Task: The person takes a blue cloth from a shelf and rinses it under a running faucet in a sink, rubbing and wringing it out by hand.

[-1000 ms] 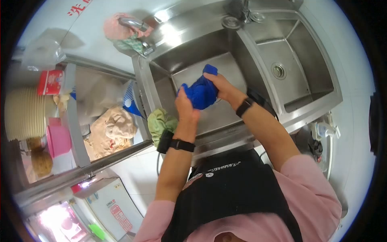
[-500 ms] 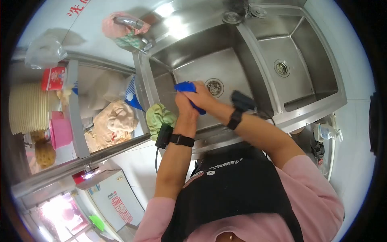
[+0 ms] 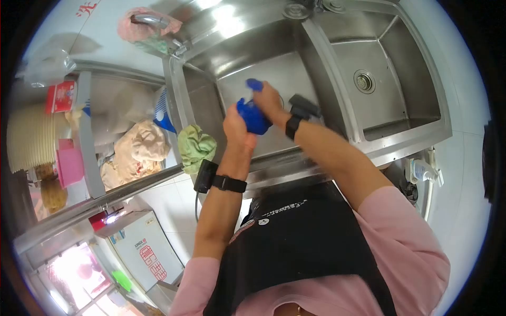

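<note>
A bunched blue cloth [image 3: 252, 117] is held over the left basin of a steel double sink [image 3: 337, 131]. My left hand [image 3: 235, 129] grips its lower end from the left. My right hand [image 3: 268, 101] grips its upper end, with a blue tip poking out above the fingers. Both wrists wear black bands with small black devices. The left basin's drain is hidden behind my hands.
A green cloth [image 3: 195, 147] hangs over the sink's left edge. The right basin has a round drain [image 3: 363, 80]. A tap [image 3: 148, 21] with pink and green cloths stands at the top left. Shelves on the left hold rags, a pink tub and stacked plates.
Both hands have twisted and squeezed the blue cloth, first down low over the drain, then up again. The view has shifted slightly.
</note>
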Available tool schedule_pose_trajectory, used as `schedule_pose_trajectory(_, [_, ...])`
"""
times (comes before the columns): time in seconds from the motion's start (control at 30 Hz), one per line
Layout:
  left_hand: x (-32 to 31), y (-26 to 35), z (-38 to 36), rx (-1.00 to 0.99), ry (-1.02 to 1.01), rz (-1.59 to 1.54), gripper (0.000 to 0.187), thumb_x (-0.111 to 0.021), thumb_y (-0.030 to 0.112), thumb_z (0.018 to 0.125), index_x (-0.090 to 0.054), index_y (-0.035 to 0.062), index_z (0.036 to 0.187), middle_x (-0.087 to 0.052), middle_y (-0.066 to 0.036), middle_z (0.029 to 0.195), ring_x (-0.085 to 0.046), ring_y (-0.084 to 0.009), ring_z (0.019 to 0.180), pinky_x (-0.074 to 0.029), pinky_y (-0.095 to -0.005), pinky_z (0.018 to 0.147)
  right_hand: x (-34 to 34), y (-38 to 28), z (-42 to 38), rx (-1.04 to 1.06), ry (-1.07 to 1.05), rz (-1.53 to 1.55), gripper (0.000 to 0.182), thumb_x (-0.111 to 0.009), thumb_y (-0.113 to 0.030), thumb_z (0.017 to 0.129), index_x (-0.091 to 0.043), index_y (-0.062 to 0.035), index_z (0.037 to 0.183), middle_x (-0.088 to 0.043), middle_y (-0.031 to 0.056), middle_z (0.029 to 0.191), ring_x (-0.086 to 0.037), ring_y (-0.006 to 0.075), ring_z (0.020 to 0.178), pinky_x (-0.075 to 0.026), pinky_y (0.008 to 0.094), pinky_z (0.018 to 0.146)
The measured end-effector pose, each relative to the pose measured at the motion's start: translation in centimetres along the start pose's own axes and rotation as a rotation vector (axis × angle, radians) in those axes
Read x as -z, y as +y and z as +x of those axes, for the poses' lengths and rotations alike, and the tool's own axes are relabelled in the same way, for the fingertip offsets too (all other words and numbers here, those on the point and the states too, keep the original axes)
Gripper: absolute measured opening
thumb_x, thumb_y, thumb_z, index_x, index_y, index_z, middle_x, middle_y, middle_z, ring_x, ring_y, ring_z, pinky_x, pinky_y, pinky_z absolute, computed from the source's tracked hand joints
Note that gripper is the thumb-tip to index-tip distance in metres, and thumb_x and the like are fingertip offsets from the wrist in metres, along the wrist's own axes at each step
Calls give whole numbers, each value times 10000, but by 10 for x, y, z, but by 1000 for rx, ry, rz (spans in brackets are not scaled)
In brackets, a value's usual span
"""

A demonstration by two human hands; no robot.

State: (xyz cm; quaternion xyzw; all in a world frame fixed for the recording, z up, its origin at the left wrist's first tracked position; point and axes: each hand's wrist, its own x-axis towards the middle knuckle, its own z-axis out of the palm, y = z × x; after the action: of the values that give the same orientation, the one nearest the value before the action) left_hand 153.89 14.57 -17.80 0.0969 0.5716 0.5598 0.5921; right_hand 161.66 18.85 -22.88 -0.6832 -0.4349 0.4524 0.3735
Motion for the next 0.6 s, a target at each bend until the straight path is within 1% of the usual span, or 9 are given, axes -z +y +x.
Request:
schedule_pose_trajectory(0.03, [0,-1,0,29,-106,-63,178,-439,186,795,-493,30,860,-521,-71,872,-525,-207,779,-445,-319,655,-12,41,36,-94,-112,-9,334,-501,-302,741,-528,-22,921,-556,208,904,-515,330,904,-398,387,776])
schedule_pose_trajectory(0.07, [3,3,6,24,-114,-51,188,-429,190,815,-486,21,874,-515,-77,895,-514,-202,809,-436,-328,690,-6,51,41,44,-145,95,341,-497,-308,747,-531,-22,930,-567,189,887,-536,314,860,-409,362,760])
schedule_pose_trajectory(0.13, [23,21,17,-90,-152,42,199,-424,220,823,-507,44,868,-529,-57,865,-511,-162,771,-415,-295,678,31,34,44,268,-226,136,367,-517,-312,757,-518,-34,996,-574,145,895,-550,234,825,-419,300,726])
schedule_pose_trajectory(0.2, [41,40,21,-281,-211,196,248,-414,299,840,-524,91,921,-541,-26,890,-502,-121,794,-368,-238,699,86,-7,39,168,-413,181,354,-511,-278,774,-493,-48,1043,-569,110,911,-539,183,838,-421,283,723])
schedule_pose_trajectory(0.3, [55,61,27,-375,-79,283,280,-401,308,849,-500,84,985,-526,-26,958,-492,-125,835,-358,-232,721,123,-39,41,186,-384,203,313,-490,-167,802,-451,-61,1094,-546,65,939,-515,139,851,-413,271,745])
schedule_pose_trajectory(0.37, [53,73,29,-416,-64,219,268,-400,287,855,-483,69,985,-512,-35,961,-487,-125,838,-362,-231,735,142,-46,48,595,-482,146,335,-501,-141,804,-429,-76,1124,-519,33,942,-492,108,831,-412,221,703])
schedule_pose_trajectory(0.47, [51,86,17,-512,-286,43,245,-416,273,853,-476,68,971,-515,-34,907,-483,-111,818,-372,-222,705,159,-77,49,449,-452,185,310,-493,-64,785,-456,-68,1093,-520,33,957,-484,123,876,-392,229,764])
schedule_pose_trajectory(0.57, [52,72,-2,-303,-288,260,201,-432,231,845,-485,65,944,-515,-16,844,-484,-95,758,-398,-224,638,154,-111,31,234,-501,566,234,-508,-10,762,-496,-40,994,-547,43,900,-527,134,833,-423,257,745])
schedule_pose_trajectory(0.6, [56,61,-3,-215,-298,542,224,-433,193,834,-479,38,989,-511,-23,839,-490,-106,747,-417,-246,637,147,-118,25,247,-507,551,234,-508,-10,762,-496,-40,994,-547,43,900,-527,134,833,-423,257,745])
